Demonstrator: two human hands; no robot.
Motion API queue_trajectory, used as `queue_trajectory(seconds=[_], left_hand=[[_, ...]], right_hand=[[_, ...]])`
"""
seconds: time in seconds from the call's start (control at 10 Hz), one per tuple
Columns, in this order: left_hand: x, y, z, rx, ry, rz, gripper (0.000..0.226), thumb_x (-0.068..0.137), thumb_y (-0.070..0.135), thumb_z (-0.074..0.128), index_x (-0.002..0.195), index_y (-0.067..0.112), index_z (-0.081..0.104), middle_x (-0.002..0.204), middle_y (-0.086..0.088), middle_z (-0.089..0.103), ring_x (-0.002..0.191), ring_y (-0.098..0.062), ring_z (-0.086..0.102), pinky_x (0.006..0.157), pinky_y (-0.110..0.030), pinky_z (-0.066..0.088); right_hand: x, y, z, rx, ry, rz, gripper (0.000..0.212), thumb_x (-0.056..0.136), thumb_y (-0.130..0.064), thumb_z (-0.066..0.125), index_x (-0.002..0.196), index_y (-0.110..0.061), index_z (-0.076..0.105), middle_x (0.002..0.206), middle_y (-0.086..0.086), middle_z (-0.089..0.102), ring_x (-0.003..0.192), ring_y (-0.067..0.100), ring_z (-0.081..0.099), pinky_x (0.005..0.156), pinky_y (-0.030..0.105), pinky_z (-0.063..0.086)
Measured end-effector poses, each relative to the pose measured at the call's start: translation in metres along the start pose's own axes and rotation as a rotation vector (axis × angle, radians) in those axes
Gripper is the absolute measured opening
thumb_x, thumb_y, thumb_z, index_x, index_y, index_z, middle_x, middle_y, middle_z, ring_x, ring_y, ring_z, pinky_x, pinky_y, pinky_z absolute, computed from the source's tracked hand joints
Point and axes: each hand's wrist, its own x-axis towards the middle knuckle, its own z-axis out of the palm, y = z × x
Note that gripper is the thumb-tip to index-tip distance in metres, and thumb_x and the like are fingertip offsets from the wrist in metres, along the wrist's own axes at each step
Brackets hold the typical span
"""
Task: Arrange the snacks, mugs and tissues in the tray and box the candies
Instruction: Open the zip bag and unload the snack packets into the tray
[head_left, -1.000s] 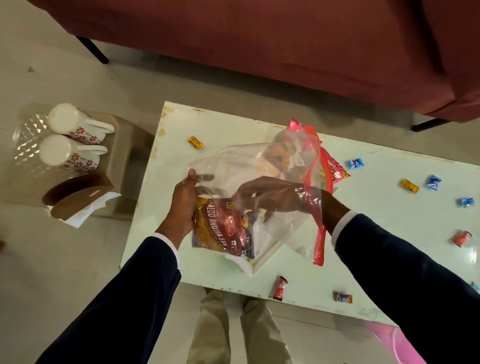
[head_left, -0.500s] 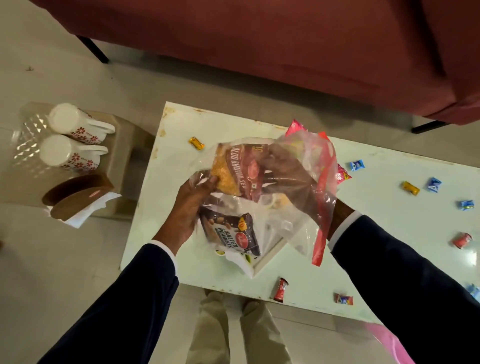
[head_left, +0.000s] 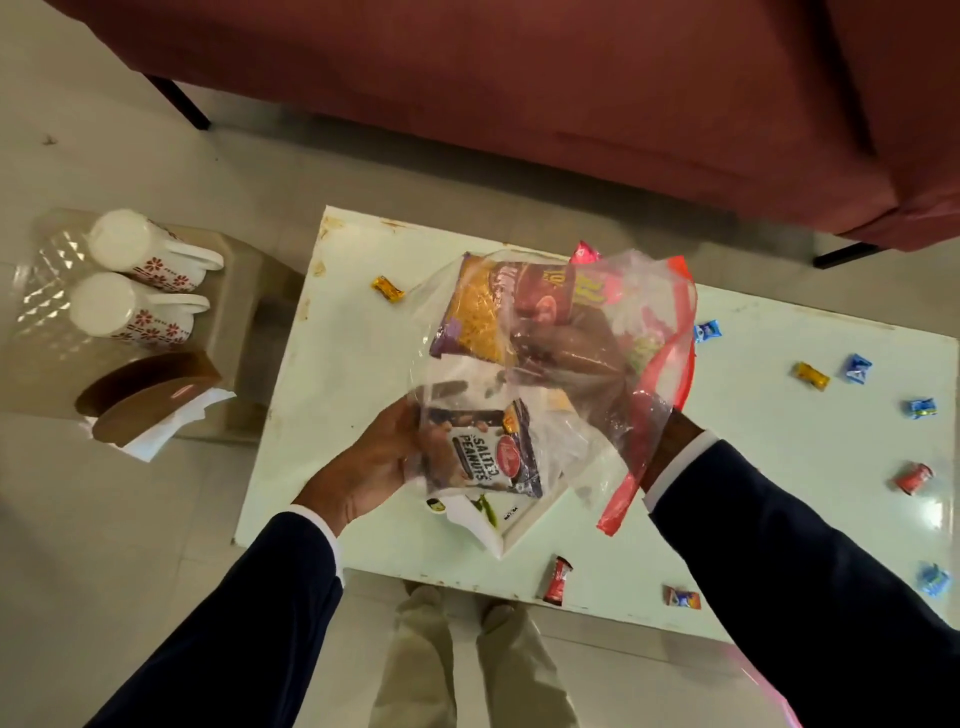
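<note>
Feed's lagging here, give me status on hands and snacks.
Left hand grips the zip bag bottom; right hand inside, gripping the yellow snack packet. Peanuts packet still bagged. Candies loose on table.

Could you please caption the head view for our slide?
Right hand inside a clear zip bag lifts a yellow snack packet; left hand steadies the bag.

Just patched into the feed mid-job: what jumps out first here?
Both hands work a clear zip bag above the white table: the right hand is inside it gripping a snack packet, the left hand holds the salted peanuts packet through the plastic. Wrapped candies lie scattered on the table; two mugs sit on the side stand.
</note>
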Motion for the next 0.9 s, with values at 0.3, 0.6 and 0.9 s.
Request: queue_trajectory(seconds=[0.3, 0.6, 0.9], left_hand=[[-0.001, 0.003, -0.019, -0.038, 0.294, 0.257, 0.046, 0.088, 0.006, 0.059, 0.133, 0.009, 0.049, 0.116, -0.010, 0.072, 0.101, -0.023, 0.073, 0.073, -0.033, 0.061], [-0.019, 0.015, -0.055, -0.107, 0.458, 0.417, 0.059, 0.098, -0.003, 0.049, 0.152, 0.017, 0.040, 0.133, -0.009, 0.067, 0.119, -0.030, 0.067, 0.088, -0.044, 0.061], [-0.014, 0.025, -0.046, -0.119, 0.425, 0.479, 0.055, 0.102, -0.008, 0.038, 0.152, 0.015, 0.039, 0.130, -0.008, 0.069, 0.118, -0.028, 0.068, 0.088, -0.042, 0.061]], right_hand=[[0.017, -0.038, -0.038, -0.589, 0.048, -0.429, 0.009, 0.090, -0.012, 0.068, 0.085, -0.017, 0.074, 0.081, 0.002, 0.076, 0.076, 0.017, 0.072, 0.078, 0.040, 0.057], [0.058, -0.028, -0.126, -0.546, 0.255, -0.465, 0.025, 0.086, -0.014, 0.074, 0.111, -0.011, 0.072, 0.100, 0.013, 0.074, 0.087, 0.027, 0.069, 0.093, 0.054, 0.055], [0.134, -0.007, -0.074, -1.232, 0.098, -0.320, 0.038, 0.093, -0.020, 0.065, 0.129, -0.007, 0.063, 0.123, 0.016, 0.067, 0.107, 0.031, 0.063, 0.084, 0.025, 0.038]])
